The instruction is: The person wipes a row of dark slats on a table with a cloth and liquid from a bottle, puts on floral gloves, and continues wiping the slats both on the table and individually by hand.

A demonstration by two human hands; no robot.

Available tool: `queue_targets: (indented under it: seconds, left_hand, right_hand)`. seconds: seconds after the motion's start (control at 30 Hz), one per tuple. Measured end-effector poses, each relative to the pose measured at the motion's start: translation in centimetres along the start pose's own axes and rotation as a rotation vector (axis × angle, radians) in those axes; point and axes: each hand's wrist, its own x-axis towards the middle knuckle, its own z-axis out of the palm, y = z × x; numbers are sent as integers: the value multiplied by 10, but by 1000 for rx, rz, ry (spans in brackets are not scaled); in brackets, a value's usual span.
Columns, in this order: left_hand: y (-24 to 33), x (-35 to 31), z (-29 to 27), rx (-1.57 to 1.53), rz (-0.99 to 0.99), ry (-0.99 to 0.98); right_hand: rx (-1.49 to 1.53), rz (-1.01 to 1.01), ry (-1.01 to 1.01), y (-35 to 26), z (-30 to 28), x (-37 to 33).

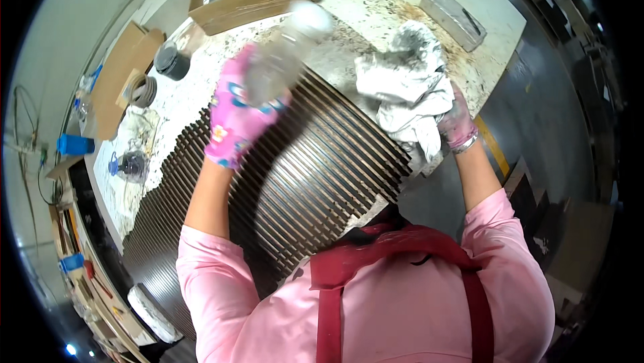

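Note:
My left hand (pixel 243 111), in a pink flowered glove, is closed round a clear plastic bottle (pixel 274 71). The bottle is tilted, blurred by motion, and its whitish end points away to the upper right. Below it lie many dark, narrow metal strips (pixel 322 155), side by side in a slanting row across the table. To the right, my right hand (pixel 459 120), in a stained pinkish glove, grips the edge of a crumpled white rag (pixel 406 81) with black smudges. The rag hides some of its fingers. It hangs just beyond the strips' right end.
An open cardboard box (pixel 251 9) with tools stands at the back, near a clear plastic container (pixel 453 20) on the right. A dark cup (pixel 172 63), a tape roll (pixel 142 90) and a small bottle (pixel 131 165) stand left. The table's (pixel 503 28) right edge drops to floor.

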Motion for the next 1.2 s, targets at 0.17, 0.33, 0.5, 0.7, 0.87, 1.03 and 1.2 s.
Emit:
queue_targets:
  seconds: [0.17,0.33,0.5,0.7,0.87,1.03,1.2]
  left_hand:
    - [19,-27,40,1118,426,-364]
    - [31,-46,52,1186,393,-392]
    - [62,-46,61,1504,225,-304]
    - [88,-41,124,1563,172,-367]
    - [90,-25,133,1753,103,-351]
    - [99,-11,140,1869,185,-342]
    - [100,-3,162,1921,198,-445]
  right_hand:
    - [282,124,-80,0,31,-30]
    - [313,304,-17,12,63,-22]
    - [238,252,-104,12,26,21]
    - [484,583,-231,4,24,33]
    - [559,690,-283,-26,3,45]
    - [508,589,-421,-6,-46,65]
    - [644,575,-564,-6,-52,69]
